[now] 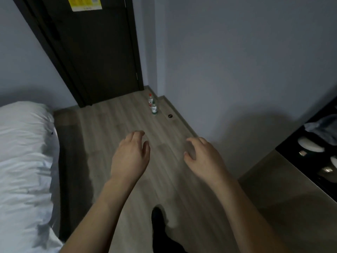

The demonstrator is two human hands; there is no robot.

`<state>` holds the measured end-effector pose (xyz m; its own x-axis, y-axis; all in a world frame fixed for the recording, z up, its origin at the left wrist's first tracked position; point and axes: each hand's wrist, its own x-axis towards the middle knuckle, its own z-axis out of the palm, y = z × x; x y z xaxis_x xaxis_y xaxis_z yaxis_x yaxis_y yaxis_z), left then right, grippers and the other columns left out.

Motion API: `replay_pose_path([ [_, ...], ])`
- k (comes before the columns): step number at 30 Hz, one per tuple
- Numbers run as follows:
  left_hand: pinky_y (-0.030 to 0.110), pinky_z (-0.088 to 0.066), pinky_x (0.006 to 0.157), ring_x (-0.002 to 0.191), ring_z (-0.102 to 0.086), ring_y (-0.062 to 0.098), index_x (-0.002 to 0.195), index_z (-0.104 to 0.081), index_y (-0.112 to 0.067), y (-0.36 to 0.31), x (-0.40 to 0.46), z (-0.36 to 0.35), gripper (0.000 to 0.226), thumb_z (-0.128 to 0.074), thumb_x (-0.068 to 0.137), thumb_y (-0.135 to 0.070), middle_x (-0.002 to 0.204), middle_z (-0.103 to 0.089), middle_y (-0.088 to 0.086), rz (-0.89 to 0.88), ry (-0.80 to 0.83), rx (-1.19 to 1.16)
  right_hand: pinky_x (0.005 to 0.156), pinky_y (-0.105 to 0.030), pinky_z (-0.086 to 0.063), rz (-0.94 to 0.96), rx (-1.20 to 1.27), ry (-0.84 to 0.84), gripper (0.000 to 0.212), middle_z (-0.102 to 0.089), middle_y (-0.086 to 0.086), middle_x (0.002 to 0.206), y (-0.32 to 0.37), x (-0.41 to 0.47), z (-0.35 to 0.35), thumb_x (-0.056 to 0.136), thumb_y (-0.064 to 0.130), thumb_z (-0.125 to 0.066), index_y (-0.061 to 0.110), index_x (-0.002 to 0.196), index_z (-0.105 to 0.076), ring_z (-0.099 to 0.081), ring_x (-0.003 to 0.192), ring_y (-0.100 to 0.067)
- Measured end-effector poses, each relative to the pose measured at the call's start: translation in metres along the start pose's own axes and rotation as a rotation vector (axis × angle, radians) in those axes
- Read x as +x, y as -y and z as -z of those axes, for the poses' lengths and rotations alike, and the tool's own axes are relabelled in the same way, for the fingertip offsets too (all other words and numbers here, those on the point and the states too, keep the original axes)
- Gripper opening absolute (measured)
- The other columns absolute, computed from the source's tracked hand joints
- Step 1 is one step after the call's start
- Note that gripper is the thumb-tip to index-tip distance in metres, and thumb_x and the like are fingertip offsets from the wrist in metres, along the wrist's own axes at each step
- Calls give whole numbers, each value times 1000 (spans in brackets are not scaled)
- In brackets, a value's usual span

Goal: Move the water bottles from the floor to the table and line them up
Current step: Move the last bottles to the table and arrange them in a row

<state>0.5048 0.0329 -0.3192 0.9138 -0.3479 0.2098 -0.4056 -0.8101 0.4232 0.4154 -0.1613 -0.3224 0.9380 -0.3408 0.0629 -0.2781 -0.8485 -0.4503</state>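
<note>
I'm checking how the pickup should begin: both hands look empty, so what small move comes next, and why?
Probably step forward toward the corner by the door. Both bottles, the red-capped bottle and the green-labelled bottle, stand upright on the floor well beyond the left hand and right hand, which are open, empty and too far to grasp either.

Two bottles (152, 105) stand together on the floor (113, 136) near the far corner, right of the door (94, 52); bed (23, 152) at left, table (273, 179) at right.
</note>
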Motion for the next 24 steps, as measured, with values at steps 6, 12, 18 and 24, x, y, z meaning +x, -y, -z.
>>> replay_pose_path([
  [6,35,-52,89,112,-60,20,134,-52,-16,49,121,3,40,-46,100,-35,133,-57,2,-2,-3,65,101,-34,-43,13,46,-8,47,-56,-5,133,35,137,-23,87,28,-58,14,133,-54,-54,120,-24],
  [12,33,-50,90,113,-60,19,135,-52,-15,94,226,21,40,-46,100,-35,133,-58,3,20,-53,66,100,-35,-43,68,38,-4,47,-55,-3,134,81,243,-34,88,27,-58,14,134,-54,-54,119,-23],
  [18,34,-53,89,112,-60,19,135,-51,-15,140,306,15,40,-46,101,-34,134,-57,3,58,-24,25,94,-35,-46,75,24,15,46,-60,-5,128,115,326,-62,87,27,-60,12,131,-56,-57,114,-25],
  [24,34,-51,89,113,-58,21,135,-52,-13,204,405,13,40,-47,101,-32,132,-57,5,1,-6,4,95,-37,-46,40,1,42,48,-56,-3,129,157,423,-102,88,32,-57,18,133,-51,-55,113,-24],
])
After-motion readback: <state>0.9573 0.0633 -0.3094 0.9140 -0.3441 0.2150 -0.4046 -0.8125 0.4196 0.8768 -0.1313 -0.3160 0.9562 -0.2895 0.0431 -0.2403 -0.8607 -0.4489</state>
